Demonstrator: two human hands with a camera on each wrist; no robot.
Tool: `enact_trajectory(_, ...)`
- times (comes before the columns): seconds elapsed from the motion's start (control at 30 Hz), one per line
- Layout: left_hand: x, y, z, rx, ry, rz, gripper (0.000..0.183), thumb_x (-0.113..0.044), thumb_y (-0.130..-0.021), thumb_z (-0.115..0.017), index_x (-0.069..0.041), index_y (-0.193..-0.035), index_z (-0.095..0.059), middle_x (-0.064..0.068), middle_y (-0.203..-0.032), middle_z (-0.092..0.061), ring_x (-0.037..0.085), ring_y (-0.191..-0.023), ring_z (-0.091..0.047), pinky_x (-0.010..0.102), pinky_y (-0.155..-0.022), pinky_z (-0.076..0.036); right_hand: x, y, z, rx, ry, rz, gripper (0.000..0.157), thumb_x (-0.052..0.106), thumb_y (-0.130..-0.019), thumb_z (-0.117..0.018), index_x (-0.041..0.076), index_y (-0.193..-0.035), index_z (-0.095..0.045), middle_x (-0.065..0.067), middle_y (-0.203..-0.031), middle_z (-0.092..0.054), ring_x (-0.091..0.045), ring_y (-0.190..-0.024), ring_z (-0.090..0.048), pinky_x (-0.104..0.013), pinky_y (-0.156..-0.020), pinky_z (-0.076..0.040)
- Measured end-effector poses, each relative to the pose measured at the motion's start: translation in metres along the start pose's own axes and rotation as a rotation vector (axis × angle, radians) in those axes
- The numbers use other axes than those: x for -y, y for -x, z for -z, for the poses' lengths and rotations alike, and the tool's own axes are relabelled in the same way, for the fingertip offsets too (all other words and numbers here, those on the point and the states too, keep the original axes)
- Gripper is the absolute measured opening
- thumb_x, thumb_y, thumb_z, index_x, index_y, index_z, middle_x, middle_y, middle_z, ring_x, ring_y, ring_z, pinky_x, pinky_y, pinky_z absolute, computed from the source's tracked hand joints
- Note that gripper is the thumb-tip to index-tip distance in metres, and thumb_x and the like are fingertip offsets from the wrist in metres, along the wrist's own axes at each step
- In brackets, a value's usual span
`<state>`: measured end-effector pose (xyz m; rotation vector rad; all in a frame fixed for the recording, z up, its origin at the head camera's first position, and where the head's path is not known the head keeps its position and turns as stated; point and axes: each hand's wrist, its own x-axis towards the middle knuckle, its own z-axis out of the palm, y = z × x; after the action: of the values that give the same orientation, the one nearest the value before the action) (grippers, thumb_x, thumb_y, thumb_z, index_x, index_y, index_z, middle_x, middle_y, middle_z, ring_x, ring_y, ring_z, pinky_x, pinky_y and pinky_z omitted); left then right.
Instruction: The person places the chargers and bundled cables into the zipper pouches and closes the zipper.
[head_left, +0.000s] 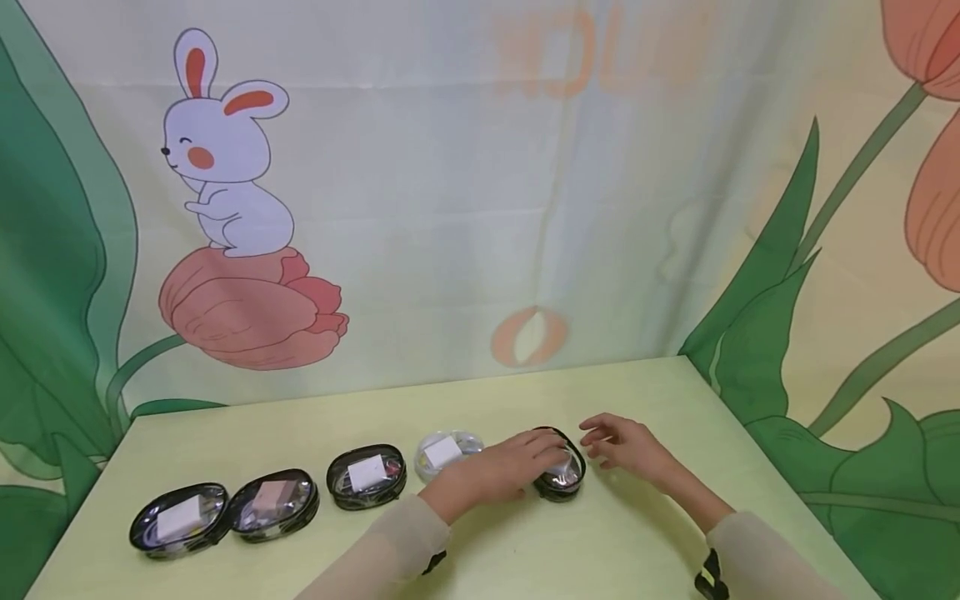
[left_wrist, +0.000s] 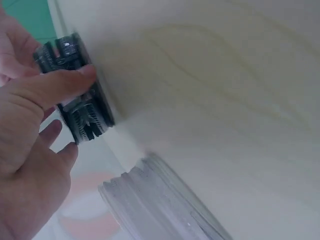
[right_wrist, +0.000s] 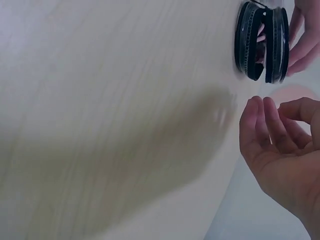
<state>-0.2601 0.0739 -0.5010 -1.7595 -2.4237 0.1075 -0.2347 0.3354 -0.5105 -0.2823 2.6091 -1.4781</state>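
Note:
A small oval clear zip case with black trim (head_left: 561,475) lies on the table at the right end of a row. My left hand (head_left: 504,467) holds it, fingers over its top and thumb across its zippered side in the left wrist view. The right wrist view shows the case (right_wrist: 261,42) with a gap between its two black rims and some contents inside. Just right of it is my right hand (head_left: 628,448), raised, fingers loosely bent, holding nothing and apart from the case.
To the left stand a clear case with white trim (head_left: 427,458), partly behind my left hand, and three black-trimmed cases (head_left: 367,496) (head_left: 273,529) (head_left: 178,546), the two leftmost side by side. A printed curtain (head_left: 420,250) backs the pale table (head_left: 570,558).

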Motion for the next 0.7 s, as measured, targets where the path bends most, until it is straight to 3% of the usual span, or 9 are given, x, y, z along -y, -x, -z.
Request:
enact_trajectory(0.1,-0.001,-0.004,-0.002,0.000,-0.004,-0.005,0.053,-0.012,-0.102,-0.061,-0.013,-0.152,-0.044,0.007,-0.155,-0.043,0.023,-0.144,-0.040,0.033,-0.119,-0.031,0.000,0.002,-0.002,-0.042,0.038,-0.005,0.029,0.002,-0.099,-0.061,-0.006,-0.127,-0.058,-0.015,-0.108,-0.069,-0.029,-0.096,-0.070,-0.037,-0.075,-0.061)
enact_trajectory(0.2,-0.005,-0.008,-0.005,0.027,-0.034,0.090,0.049,-0.019,-0.107,-0.053,-0.019,-0.155,-0.042,0.003,-0.154,-0.046,0.020,-0.142,-0.044,0.035,-0.115,-0.038,0.000,0.004,-0.004,-0.079,0.132,0.024,0.021,0.001,-0.097,-0.062,-0.004,-0.118,-0.059,-0.011,-0.101,-0.069,-0.024,-0.089,-0.070,-0.031,-0.068,-0.059)
enact_trajectory(0.33,-0.014,-0.018,-0.013,0.070,-0.072,0.305,0.059,-0.037,-0.102,-0.062,-0.025,-0.156,-0.041,-0.002,-0.148,-0.050,0.020,-0.135,-0.050,0.038,-0.105,-0.047,0.004,0.008,-0.011,-0.116,0.292,0.055,0.015,0.003,-0.092,-0.067,0.002,-0.104,-0.059,-0.003,-0.092,-0.066,-0.015,-0.082,-0.067,-0.026,-0.064,-0.053)
enact_trajectory(0.47,-0.025,-0.031,-0.017,0.050,-0.130,0.475,0.059,-0.045,-0.098,-0.066,-0.021,-0.149,-0.050,0.000,-0.135,-0.055,0.022,-0.120,-0.056,0.036,-0.092,-0.052,0.008,0.014,-0.022,-0.127,0.435,0.003,0.017,0.013,-0.088,-0.076,0.012,-0.089,-0.059,0.005,-0.079,-0.061,-0.009,-0.069,-0.057,-0.026,-0.058,-0.047)
enact_trajectory(0.6,-0.035,-0.042,-0.013,-0.006,-0.173,0.566,0.044,-0.042,-0.098,-0.065,-0.016,-0.133,-0.061,0.001,-0.117,-0.059,0.020,-0.103,-0.057,0.034,-0.081,-0.051,0.013,0.015,-0.037,-0.117,0.534,-0.072,0.025,0.029,-0.087,-0.081,0.017,-0.081,-0.059,0.007,-0.071,-0.058,-0.010,-0.061,-0.051,-0.028,-0.053,-0.042)
enact_trajectory(0.7,-0.039,-0.047,-0.009,-0.030,-0.176,0.580,0.040,-0.043,-0.097,-0.067,-0.013,-0.123,-0.064,0.002,-0.109,-0.058,0.020,-0.096,-0.055,0.032,-0.077,-0.050,0.017,0.013,-0.045,-0.150,0.598,-0.124,0.030,0.036,-0.088,-0.080,0.017,-0.079,-0.059,0.006,-0.069,-0.056,-0.011,-0.059,-0.051,-0.029,-0.051,-0.041)
